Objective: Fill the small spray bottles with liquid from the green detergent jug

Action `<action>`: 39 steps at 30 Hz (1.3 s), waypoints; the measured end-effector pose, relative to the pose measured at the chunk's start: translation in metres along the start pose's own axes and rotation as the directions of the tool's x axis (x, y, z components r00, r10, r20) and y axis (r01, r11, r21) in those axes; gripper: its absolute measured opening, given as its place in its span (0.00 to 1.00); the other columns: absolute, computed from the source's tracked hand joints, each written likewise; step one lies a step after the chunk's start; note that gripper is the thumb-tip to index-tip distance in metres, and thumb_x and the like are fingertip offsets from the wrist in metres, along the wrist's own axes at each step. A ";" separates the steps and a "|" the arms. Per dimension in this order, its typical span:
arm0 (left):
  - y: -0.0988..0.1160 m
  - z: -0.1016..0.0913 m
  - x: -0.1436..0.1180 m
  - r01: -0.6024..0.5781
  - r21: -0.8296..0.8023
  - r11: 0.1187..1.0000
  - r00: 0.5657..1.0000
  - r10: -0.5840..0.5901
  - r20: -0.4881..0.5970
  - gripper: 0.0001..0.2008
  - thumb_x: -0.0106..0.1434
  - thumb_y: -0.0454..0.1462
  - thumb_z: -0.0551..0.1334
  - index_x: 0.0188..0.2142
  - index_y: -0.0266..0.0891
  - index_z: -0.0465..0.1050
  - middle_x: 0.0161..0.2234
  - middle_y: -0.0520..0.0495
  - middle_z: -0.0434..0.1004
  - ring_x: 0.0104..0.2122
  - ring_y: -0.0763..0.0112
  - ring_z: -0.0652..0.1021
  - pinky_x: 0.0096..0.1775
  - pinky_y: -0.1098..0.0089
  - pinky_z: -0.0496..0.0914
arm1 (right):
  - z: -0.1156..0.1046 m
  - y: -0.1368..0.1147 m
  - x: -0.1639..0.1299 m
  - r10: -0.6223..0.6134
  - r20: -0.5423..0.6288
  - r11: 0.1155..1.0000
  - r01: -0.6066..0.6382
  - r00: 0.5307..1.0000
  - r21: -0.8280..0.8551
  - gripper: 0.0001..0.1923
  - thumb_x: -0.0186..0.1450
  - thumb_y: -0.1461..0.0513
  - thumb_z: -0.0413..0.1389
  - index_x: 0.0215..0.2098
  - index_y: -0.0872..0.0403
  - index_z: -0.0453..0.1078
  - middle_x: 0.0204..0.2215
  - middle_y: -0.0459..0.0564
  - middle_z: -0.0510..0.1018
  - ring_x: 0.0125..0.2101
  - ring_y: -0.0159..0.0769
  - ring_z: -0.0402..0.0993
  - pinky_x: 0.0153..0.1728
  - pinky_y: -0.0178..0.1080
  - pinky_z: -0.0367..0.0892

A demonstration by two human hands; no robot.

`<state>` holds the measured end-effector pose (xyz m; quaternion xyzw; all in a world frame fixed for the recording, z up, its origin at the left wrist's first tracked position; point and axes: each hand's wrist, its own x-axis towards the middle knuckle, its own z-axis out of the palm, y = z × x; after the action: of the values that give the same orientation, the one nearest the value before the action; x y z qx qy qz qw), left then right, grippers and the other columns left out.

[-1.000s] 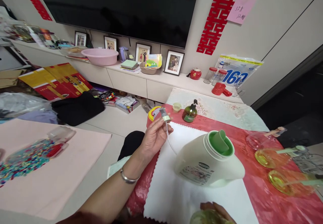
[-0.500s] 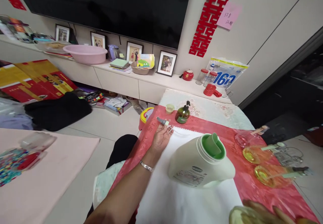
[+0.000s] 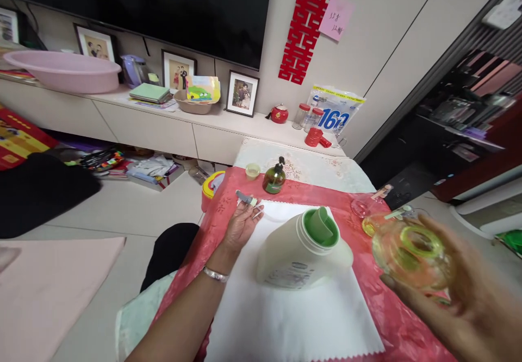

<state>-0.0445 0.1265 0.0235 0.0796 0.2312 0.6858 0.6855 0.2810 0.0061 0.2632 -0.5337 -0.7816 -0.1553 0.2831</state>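
Head view: left hand (image 3: 240, 226) flat beside pump head (image 3: 247, 198), right hand (image 3: 460, 286) raising bottle (image 3: 410, 253)

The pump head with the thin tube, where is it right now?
The pump head lies on the red tablecloth at the left hand's fingertips, just left of the green pump bottle.

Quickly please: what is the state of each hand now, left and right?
Left hand: open, resting on the white cloth, fingertips at the pump head.
Right hand: closed around a clear yellowish bottle, lifted and blurred.
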 end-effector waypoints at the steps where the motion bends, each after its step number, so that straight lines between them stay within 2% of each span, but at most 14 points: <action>1: 0.000 -0.001 0.000 0.002 0.005 1.000 1.000 -0.002 0.007 0.14 0.62 0.27 0.69 0.45 0.42 0.75 0.43 0.47 0.84 0.41 0.68 0.83 0.46 0.67 0.74 | 0.000 -0.004 0.008 -0.030 0.005 0.999 0.030 1.000 -0.027 0.38 0.69 0.39 0.57 0.69 0.48 0.62 0.53 0.53 0.77 0.45 0.49 0.79 0.34 0.45 0.81; 5: 0.000 -0.002 0.001 0.007 0.017 1.000 0.999 -0.007 0.037 0.15 0.61 0.28 0.70 0.46 0.42 0.75 0.43 0.47 0.84 0.41 0.69 0.83 0.46 0.67 0.74 | 0.002 -0.020 0.030 -0.116 0.017 0.991 0.117 0.993 -0.060 0.33 0.73 0.43 0.53 0.67 0.54 0.61 0.57 0.54 0.72 0.52 0.46 0.75 0.48 0.44 0.76; 11: -0.002 -0.004 0.002 0.009 0.020 1.000 1.000 -0.010 0.014 0.16 0.62 0.28 0.69 0.48 0.42 0.74 0.44 0.46 0.84 0.40 0.68 0.84 0.45 0.67 0.75 | 0.003 -0.029 0.047 -0.266 0.013 0.961 0.266 0.964 -0.077 0.27 0.74 0.54 0.51 0.66 0.58 0.61 0.58 0.58 0.70 0.57 0.48 0.69 0.56 0.48 0.69; 15: -0.002 -0.004 0.003 0.010 0.019 1.000 1.000 -0.010 0.010 0.16 0.62 0.28 0.69 0.48 0.42 0.74 0.43 0.46 0.84 0.40 0.68 0.84 0.45 0.67 0.75 | 0.001 -0.035 0.054 -0.319 0.035 0.938 0.321 0.947 -0.134 0.25 0.74 0.56 0.50 0.65 0.59 0.61 0.57 0.62 0.69 0.57 0.54 0.69 0.55 0.54 0.69; 21: -0.001 -0.003 0.002 0.017 0.024 1.000 1.000 -0.017 0.006 0.16 0.62 0.28 0.69 0.48 0.42 0.75 0.44 0.45 0.84 0.41 0.67 0.83 0.46 0.66 0.74 | -0.002 -0.039 0.062 -0.386 0.056 0.902 0.390 0.921 -0.188 0.25 0.72 0.58 0.49 0.65 0.57 0.58 0.57 0.64 0.69 0.55 0.58 0.69 0.49 0.56 0.70; 26: -0.001 -0.002 0.001 0.020 0.030 0.999 1.000 -0.020 0.012 0.16 0.62 0.28 0.69 0.48 0.42 0.74 0.44 0.46 0.84 0.41 0.68 0.83 0.46 0.67 0.74 | 0.000 -0.036 0.063 -0.397 0.082 0.888 0.405 0.914 -0.219 0.27 0.71 0.60 0.51 0.66 0.57 0.59 0.58 0.64 0.68 0.55 0.62 0.69 0.51 0.61 0.69; 39: -0.001 0.001 0.001 0.016 0.019 1.000 1.000 -0.015 -0.005 0.14 0.62 0.27 0.68 0.46 0.41 0.75 0.42 0.45 0.84 0.39 0.68 0.83 0.45 0.67 0.74 | -0.002 -0.038 0.070 -0.456 0.114 0.820 0.466 0.883 -0.332 0.28 0.69 0.63 0.49 0.66 0.55 0.58 0.59 0.64 0.68 0.54 0.62 0.69 0.50 0.59 0.69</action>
<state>-0.0433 0.1273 0.0244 0.0827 0.2401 0.6784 0.6894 0.2272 0.0430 0.3099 -0.3729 -0.8511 -0.3474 0.1261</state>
